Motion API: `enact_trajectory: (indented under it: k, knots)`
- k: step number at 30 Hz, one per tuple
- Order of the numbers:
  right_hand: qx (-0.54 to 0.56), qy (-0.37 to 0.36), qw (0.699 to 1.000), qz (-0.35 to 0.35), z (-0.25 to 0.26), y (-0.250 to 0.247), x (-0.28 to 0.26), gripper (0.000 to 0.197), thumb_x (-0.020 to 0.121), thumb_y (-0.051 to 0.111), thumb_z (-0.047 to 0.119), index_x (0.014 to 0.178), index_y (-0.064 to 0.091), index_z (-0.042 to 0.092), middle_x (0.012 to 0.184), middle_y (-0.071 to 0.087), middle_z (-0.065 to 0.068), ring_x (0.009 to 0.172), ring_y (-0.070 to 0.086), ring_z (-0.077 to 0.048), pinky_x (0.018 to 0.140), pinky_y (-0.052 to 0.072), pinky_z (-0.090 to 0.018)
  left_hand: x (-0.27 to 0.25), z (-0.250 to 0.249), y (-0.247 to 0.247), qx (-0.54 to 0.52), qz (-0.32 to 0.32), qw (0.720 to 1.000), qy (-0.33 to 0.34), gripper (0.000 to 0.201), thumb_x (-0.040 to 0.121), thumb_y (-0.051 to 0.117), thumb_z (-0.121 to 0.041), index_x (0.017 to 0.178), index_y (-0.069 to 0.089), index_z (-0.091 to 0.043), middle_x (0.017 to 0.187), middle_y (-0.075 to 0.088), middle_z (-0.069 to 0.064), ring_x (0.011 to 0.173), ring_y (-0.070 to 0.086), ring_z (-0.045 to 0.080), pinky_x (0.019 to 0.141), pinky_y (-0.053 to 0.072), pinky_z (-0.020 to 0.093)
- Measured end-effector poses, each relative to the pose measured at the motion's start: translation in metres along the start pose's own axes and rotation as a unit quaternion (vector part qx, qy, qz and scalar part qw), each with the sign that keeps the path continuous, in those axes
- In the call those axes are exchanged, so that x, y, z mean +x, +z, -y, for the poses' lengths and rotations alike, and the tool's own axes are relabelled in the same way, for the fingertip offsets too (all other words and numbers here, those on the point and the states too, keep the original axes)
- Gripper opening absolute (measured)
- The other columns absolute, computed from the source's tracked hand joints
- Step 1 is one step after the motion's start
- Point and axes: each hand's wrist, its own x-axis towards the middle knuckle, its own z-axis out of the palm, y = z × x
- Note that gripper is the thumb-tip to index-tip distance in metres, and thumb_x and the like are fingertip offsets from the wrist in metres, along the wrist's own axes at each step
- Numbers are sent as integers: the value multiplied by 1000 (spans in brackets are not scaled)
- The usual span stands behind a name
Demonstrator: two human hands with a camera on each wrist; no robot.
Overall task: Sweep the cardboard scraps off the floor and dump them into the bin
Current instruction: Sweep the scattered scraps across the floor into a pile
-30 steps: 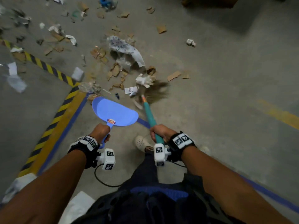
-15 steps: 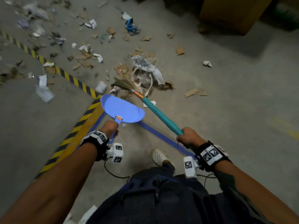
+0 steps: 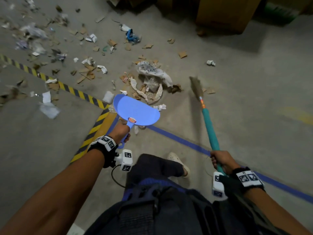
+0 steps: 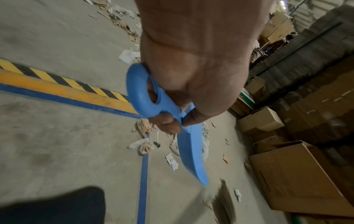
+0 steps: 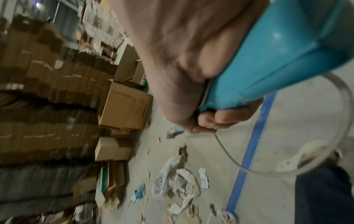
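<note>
Grey concrete floor (image 3: pixel 237 116), crossed by a yellow-and-black hazard stripe (image 3: pixel 76 90) and a blue painted line (image 3: pixel 177 138). The brown cardboard scraps (image 3: pixel 88 73) lie scattered across it, densest in a heap with crumpled white paper and plastic wrapping (image 3: pixel 152 78) just beyond the round blue plastic dustpan (image 3: pixel 135 111). No bin can be identified in any view; brown cardboard boxes (image 4: pixel 298 174) stand at the far side. The left hand (image 3: pixel 121 131) has its grip closed round the dustpan handle; the right hand (image 3: pixel 221 161) has its grip closed round the teal-handled straw broom (image 3: pixel 207 119), bristles raised right of the heap. Judged best: lower the dustpan lip flat against the floor beside the heap, then draw short strokes towards it. Compared with half a second ago, the broom has swung from the dustpan's edge out to the right.
</note>
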Motion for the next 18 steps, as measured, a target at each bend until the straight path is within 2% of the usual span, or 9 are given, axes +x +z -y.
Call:
enact_trajectory:
  k: [3, 6, 10, 14, 16, 18]
  knots:
    - [49, 21, 998, -23, -24, -14, -12, 27, 90, 42, -4, 65, 40, 7, 30, 33, 3, 21, 29, -5, 29, 26, -9, -10, 33, -21, 9, -30, 999, -31, 23, 96, 36, -4, 73, 37, -9, 63, 38, 11, 49, 32, 20, 49, 22, 27]
    - [79, 41, 995, -35, -41, -23, -18, 26, 92, 39, -3, 68, 38, 7, 28, 31, 2, 19, 28, -6, 27, 25, -9, -13, 59, -48, 21, -45, 998, -40, 23, 96, 40, -7, 73, 40, -7, 61, 41, 12, 48, 33, 20, 49, 24, 26]
    - [73, 66, 994, -54, -51, -8, -19, 29, 95, 33, -5, 69, 36, 7, 26, 30, 1, 17, 29, -7, 25, 24, -9, -5, 84, -99, 16, -55, 997, -46, 19, 92, 37, -1, 74, 39, -6, 61, 40, 12, 47, 33, 20, 46, 24, 25]
    - [32, 88, 994, -54, -41, 63, -27, 34, 95, 32, -9, 66, 34, 8, 24, 30, 0, 15, 29, -7, 24, 23, -9, 13, 101, -156, 25, -58, 997, -44, 27, 95, 37, -4, 69, 35, -10, 57, 38, 11, 43, 34, 19, 43, 24, 23]
    - [17, 89, 995, -34, -31, 121, -27, 36, 95, 33, -8, 64, 34, 9, 25, 30, 0, 16, 30, -7, 26, 24, -7, 26, 109, -191, 34, -64, 996, -52, 26, 93, 39, -1, 68, 38, -7, 53, 40, 11, 32, 36, 18, 35, 26, 17]
    - [-13, 99, 995, 4, -24, 193, -30, 37, 94, 36, -7, 61, 35, 10, 27, 32, 0, 18, 32, -7, 27, 26, -7, 43, 119, -231, 40, -72, 995, -55, 28, 91, 41, -1, 64, 41, -4, 49, 44, 12, 27, 37, 16, 33, 26, 16]
